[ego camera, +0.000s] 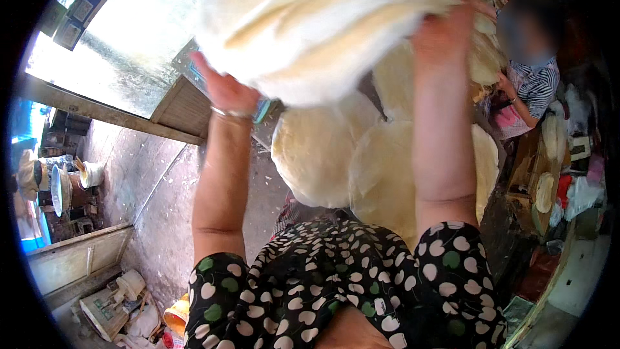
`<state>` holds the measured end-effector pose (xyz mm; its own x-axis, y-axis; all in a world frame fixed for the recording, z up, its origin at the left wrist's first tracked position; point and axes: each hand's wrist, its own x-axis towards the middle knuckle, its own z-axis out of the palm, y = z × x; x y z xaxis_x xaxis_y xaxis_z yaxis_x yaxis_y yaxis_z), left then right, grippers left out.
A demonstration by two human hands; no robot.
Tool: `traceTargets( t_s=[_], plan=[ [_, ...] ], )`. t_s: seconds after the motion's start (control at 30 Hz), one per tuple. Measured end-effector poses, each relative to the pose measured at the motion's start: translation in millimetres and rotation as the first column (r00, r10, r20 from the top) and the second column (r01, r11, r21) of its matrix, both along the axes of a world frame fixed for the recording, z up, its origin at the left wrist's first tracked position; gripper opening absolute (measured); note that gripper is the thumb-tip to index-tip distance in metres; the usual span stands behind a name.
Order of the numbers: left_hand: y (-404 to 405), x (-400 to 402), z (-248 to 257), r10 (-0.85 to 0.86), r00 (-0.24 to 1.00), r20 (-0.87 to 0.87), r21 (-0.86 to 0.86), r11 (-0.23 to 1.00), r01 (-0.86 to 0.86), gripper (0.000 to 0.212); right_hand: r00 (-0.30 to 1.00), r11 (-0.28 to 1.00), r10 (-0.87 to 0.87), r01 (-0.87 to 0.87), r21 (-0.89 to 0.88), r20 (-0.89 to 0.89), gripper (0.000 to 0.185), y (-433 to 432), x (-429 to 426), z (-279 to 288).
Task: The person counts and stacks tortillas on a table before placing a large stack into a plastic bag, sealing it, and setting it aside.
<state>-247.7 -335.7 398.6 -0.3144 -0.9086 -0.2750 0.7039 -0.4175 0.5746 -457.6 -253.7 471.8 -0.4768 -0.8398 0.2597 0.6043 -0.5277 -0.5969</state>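
A large, soft, cream-white sheet (310, 34), blurred by motion, fills the top middle; whether it is fibre wadding or something else I cannot tell. My left hand (227, 88), with a bangle at the wrist, is at its lower left edge, palm towards it and fingers spread. My right hand (443, 26) is at the sheet's right edge, its fingers blurred and partly hidden, so its grip is unclear. Below the sheet lie several flat, roundish cream pieces: one at the left (312, 157), one in the middle (382, 174), and another partly behind my right forearm (484, 169).
Another person (537, 87) in a striped top stands at the right, a hand near more cream material (484, 58). A wooden bench (525, 194) is below them. A wooden door frame (116, 114), a white bucket (92, 174) and a yellow container (177, 315) are at the left.
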Motion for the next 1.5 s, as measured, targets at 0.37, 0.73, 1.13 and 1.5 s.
traceTargets(
  t_s=[0.37,0.73,1.13,1.5],
  plan=[
    [-167,73,-158,0.051,0.9,0.434,-0.097,0.995,-0.01,0.035,0.805,0.581,0.022,0.473,0.663,-0.593,0.048,-118,-1,-244],
    [-116,98,-160,0.049,0.864,0.501,-0.164,0.986,0.039,0.02,0.167,0.441,0.498,0.796,0.415,-0.851,0.05,83,13,-234],
    [3,95,-273,-0.421,0.504,0.754,-0.025,0.749,0.662,0.02,0.047,0.253,0.754,0.9,0.355,-0.655,0.075,279,134,-272],
    [16,66,-237,-0.64,0.345,0.687,0.305,0.684,0.663,0.022,0.022,0.359,0.532,0.899,0.249,-0.846,0.032,290,106,-271]
  ],
)
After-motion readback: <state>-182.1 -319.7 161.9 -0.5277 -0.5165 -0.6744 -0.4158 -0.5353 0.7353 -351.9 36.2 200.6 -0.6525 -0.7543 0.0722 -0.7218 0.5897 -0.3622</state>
